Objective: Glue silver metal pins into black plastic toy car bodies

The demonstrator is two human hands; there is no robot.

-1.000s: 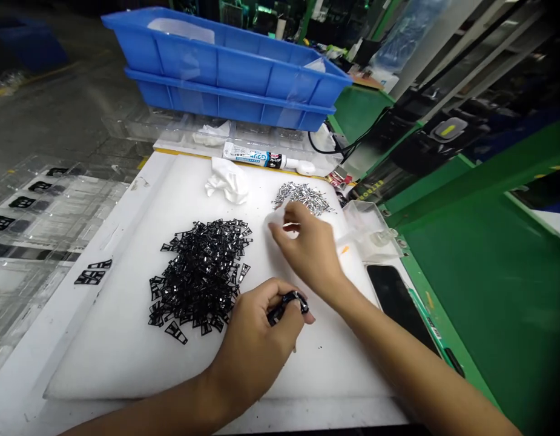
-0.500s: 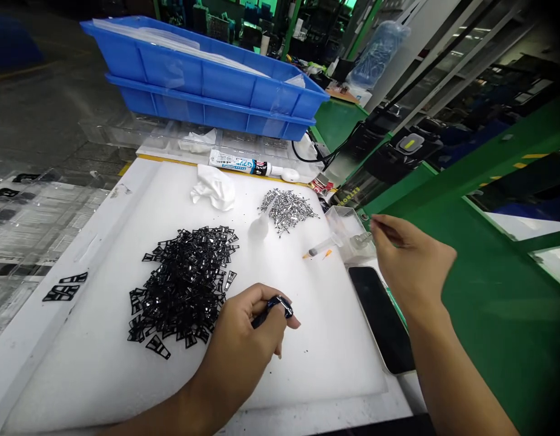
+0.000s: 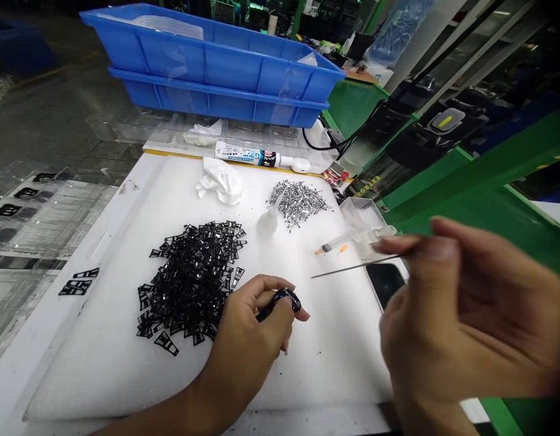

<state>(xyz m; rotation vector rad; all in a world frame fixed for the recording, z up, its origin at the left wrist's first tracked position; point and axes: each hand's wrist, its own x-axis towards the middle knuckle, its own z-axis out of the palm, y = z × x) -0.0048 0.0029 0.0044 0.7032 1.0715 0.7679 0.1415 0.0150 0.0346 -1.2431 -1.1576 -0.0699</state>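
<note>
The left hand (image 3: pixel 250 339) rested on the white foam mat (image 3: pixel 125 363), fingers (image 3: pixel 280 312) pinched around a small black plastic part (image 3: pixel 280 301), just right of the heap of black parts (image 3: pixel 191 275). The right hand (image 3: pixel 465 321) hovered close to the camera, fingers gripping a thin metal needle tool (image 3: pixel 352 266), tip pointing left above the mat. Steadying the part on the mat and bringing the tip in slowly seemed wisest.
</note>
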